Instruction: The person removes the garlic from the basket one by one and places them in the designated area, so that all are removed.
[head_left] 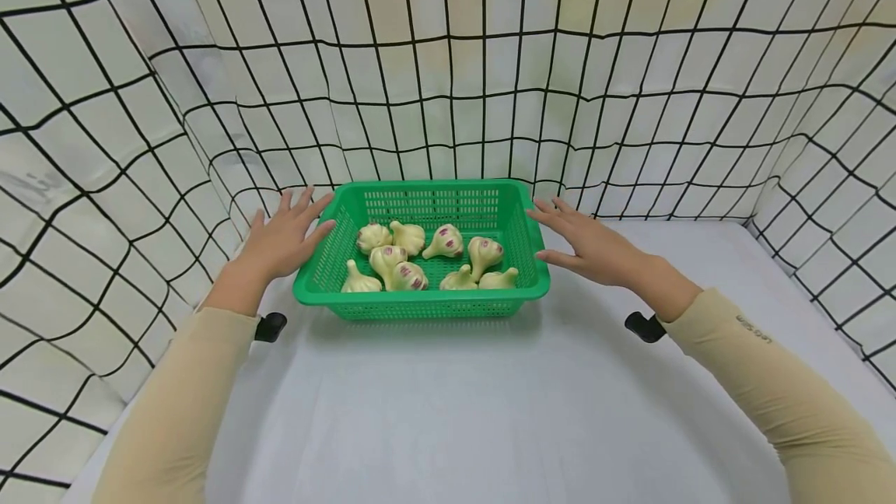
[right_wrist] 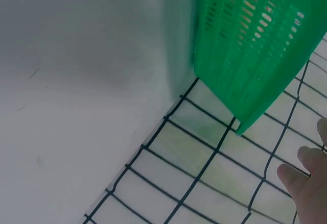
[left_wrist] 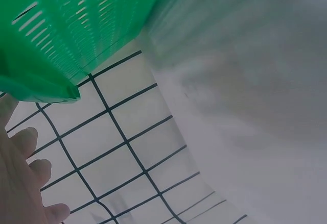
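Basket between both hands, green, sitting on the white table close up to the black netting, and from my end of the feed I'm looking straight at the risk. Left hand at its left end, right hand at its right, every finger I can make out extended and spread, nothing clenched, nothing grasped. If I bring one side up sooner than the other, I reckon the basket tips and the loose garlic bulbs roll to the low end, perhaps over the rim. If I push unevenly, it probably skews instead; nudge it farther back and a corner could snag in that netting. Now the fingers: the rim's left end lies right at the left thumb and forefinger, its right end right at the right thumb and fingertips. Touching or just short? I can't tell. Both wrist views give me the basket's slotted walls alongside the hands, with some fingers out beyond the rim, apart from it. The bulbs lie inside, on the basket floor, apart from all fingertips.
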A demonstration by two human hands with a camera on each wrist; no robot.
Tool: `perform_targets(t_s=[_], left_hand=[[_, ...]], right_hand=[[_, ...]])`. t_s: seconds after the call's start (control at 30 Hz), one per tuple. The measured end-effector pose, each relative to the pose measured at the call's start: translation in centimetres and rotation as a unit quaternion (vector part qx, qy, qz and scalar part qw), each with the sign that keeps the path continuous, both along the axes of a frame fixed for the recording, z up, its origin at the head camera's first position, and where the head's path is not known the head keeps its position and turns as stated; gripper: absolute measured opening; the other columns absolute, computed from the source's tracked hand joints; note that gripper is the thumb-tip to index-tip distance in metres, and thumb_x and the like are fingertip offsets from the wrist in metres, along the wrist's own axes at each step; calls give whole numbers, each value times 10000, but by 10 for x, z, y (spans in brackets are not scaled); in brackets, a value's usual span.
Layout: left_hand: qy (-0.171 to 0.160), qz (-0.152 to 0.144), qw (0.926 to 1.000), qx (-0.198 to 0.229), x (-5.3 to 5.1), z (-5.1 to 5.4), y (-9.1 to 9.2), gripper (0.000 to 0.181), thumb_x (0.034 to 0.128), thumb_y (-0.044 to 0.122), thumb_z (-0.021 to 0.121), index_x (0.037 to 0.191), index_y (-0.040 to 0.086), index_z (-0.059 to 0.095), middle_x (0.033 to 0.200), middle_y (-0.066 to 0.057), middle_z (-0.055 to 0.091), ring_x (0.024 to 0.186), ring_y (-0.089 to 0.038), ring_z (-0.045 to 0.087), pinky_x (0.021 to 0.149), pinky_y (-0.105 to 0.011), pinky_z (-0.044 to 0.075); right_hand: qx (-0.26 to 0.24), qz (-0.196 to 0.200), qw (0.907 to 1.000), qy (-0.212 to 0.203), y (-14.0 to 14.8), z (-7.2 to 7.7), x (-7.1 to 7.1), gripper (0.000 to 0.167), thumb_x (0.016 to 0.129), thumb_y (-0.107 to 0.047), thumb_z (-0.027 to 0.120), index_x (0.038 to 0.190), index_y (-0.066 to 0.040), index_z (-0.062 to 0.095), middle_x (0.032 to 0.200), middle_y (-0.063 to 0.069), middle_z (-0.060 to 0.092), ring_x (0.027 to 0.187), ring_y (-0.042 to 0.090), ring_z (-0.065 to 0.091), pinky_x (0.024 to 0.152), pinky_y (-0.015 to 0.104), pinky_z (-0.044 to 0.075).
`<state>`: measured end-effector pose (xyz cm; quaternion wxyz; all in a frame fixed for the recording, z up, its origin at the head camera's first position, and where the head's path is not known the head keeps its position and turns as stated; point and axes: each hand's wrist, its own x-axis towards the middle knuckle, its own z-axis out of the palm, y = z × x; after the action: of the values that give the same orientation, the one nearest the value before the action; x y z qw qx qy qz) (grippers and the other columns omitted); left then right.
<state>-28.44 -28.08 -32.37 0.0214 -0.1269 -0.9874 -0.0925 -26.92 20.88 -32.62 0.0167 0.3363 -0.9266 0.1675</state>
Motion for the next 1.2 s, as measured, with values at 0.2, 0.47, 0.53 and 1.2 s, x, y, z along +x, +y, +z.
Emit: perform_targets(t_s=[0.2, 0.47, 0.53, 1.2], left_hand=[[-80, -145, 9998, -92, -2, -1, 1, 708, 1090, 573, 266, 1665, 182, 135, 1697, -206, 40, 1531, -475, -65, 1125, -774, -34], [-317, -282, 9991, -31, -4, -4, 0, 714, 1088, 581, 270, 1665, 183, 138, 1701, -198, 33, 1534, -468, -62, 1130, -764, -49], [-358, -298, 9989, -8, -5, -5, -1, 711, 1089, 581, 267, 1665, 185, 138, 1702, -195, 30, 1535, -463, -67, 1134, -756, -59], [-489, -390, 9980, -56, -6, -8, -4, 677, 1095, 559, 275, 1659, 195, 191, 1700, -180, 100, 1538, -463, -41, 1135, -750, -71]], right_hand=[[-7, 402, 9987, -319, -16, 4, 2, 699, 1046, -393, 603, 1629, -155, 300, 1703, 61, 188, 1553, 362, 141, 1168, 611, 294], [115, 669, 9962, -552, -39, 10, -1, 624, 1026, -389, 641, 1577, -188, 428, 1576, 60, 461, 1448, 317, 417, 1112, 544, 413], [180, 713, 9953, -634, -43, 11, -4, 587, 1018, -368, 658, 1547, -182, 482, 1382, 95, 630, 1220, 287, 608, 1003, 500, 503], [836, 1057, 9780, -1594, -71, 7, -20, 450, 959, -166, 688, 1402, -99, 642, 1383, 117, 641, 1312, 261, 564, 1068, 449, 477]])
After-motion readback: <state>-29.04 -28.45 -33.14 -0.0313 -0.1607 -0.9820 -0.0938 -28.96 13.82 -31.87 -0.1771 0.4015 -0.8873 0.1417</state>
